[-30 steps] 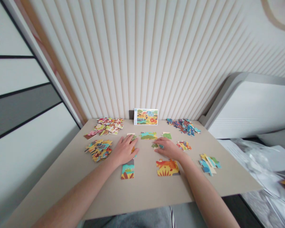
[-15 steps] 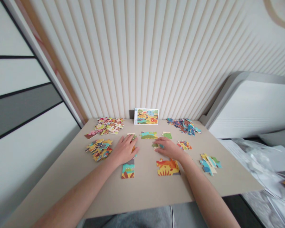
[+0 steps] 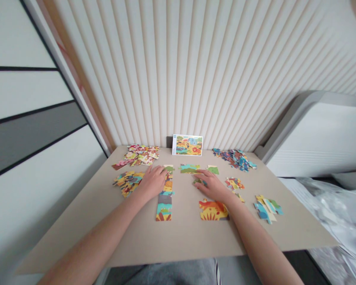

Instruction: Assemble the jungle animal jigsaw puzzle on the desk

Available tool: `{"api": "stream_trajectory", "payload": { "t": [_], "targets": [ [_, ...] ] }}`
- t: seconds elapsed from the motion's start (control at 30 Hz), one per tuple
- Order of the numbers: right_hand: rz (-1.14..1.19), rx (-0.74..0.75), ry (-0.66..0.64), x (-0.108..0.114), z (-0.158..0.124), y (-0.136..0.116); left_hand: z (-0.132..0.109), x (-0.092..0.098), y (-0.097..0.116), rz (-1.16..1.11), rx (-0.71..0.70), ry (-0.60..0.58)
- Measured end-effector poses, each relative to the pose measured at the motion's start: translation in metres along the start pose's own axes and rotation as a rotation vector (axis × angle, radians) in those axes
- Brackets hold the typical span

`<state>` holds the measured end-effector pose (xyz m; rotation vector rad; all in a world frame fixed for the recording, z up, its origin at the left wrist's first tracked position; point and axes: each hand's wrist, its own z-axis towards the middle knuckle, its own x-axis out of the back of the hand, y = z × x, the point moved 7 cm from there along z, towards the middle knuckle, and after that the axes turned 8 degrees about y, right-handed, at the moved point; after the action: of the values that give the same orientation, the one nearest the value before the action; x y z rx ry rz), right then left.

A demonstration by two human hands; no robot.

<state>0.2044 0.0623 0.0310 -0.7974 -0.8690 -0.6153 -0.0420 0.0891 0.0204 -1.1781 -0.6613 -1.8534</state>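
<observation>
- Head view: the left hand [image 3: 154,181] lies along the left edge of the joined strip [image 3: 165,202], fingers extended and slightly parted, pinching nothing visible; perhaps it steadies the strip, though pressure cannot be told.
- The right hand [image 3: 212,186] has its thumb and forefinger apart around a small green piece [image 3: 198,180]; whether they grip it I cannot tell.
- The lion section [image 3: 213,210] lies nearer the person, just below that hand, while the green-and-blue section [image 3: 190,169] and pale green piece [image 3: 213,170] sit farther back, probably spaced to echo the picture.
- The picture card [image 3: 187,145] stands upright at the bench's [image 3: 184,241] far edge, likely for easy viewing.
- Pink [image 3: 141,154] and blue [image 3: 237,159] heaps sit at the far corners, seemingly sorted by colour.
</observation>
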Motion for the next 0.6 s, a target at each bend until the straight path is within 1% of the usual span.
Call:
{"api": "stream_trajectory", "payload": {
  "t": [0.17, 0.27, 0.6],
  "targets": [
    [-0.034, 0.017, -0.072, -0.013, 0.0, -0.001, 0.001, -0.001, 0.001, 0.018, -0.004, 0.007],
    [-0.036, 0.02, -0.091, -0.016, -0.001, 0.001, 0.001, -0.001, 0.002, 0.028, -0.003, -0.002],
    [-0.03, 0.005, -0.064, -0.008, 0.001, 0.001, 0.0, 0.001, 0.002, -0.03, 0.017, -0.003]
  ]
}}
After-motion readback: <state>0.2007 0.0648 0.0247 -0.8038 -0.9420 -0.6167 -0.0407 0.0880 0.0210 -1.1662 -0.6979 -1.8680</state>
